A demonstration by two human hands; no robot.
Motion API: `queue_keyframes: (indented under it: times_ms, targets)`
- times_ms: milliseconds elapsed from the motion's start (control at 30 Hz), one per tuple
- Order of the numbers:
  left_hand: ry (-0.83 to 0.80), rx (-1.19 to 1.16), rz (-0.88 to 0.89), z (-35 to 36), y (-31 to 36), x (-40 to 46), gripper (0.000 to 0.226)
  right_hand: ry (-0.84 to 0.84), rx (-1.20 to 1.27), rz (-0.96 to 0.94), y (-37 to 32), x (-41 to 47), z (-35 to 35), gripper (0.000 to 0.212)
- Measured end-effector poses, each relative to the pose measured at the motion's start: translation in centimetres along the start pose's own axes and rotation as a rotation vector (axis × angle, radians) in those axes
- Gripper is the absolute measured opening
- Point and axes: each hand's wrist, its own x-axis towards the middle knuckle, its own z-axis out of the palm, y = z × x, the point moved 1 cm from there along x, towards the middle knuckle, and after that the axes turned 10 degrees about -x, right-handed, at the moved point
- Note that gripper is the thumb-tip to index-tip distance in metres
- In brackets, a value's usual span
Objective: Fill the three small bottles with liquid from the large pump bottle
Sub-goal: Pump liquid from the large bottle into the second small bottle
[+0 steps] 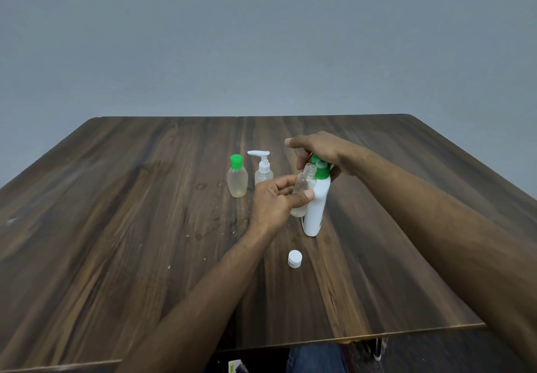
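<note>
Pump bottle [315, 210] mid-table — right hand [316, 149] atop, edges well apart.

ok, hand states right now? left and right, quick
Left hand: grips the small clear uncapped plastic bottle, its mouth held beside the pump.
Right hand: rests on the green pump head of the large white pump bottle; fingers look curled round it.

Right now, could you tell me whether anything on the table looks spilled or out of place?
Small wet-looking marks and pale specks dot the table left of the large pump bottle. A white cap lies loose in front of it.
</note>
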Motion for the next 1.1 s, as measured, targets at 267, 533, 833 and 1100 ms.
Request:
queue_keyframes:
  times_ms: [267, 533, 833, 1100]
  targets:
    - [-0.002, -0.006, -0.002, 0.04, 0.08, 0.14, 0.031, 0.037, -0.044, -0.014, -0.02, 0.08, 0.32, 0.046]
    - [0.004, -0.001, -0.005, 0.02, 0.0, 0.13, 0.034, -0.007, -0.009, 0.003, -0.12, 0.01, -0.13, 0.054]
    - [0.01, 0.009, 0.003, -0.06, -0.01, 0.15, 0.035, 0.037, -0.028, -0.014, 0.0, 0.1, 0.4, 0.05]
    - [0.002, 0.006, -0.005, 0.02, 0.07, 0.14, 0.033, 0.0, -0.012, -0.004, -0.17, -0.09, 0.01, 0.054]
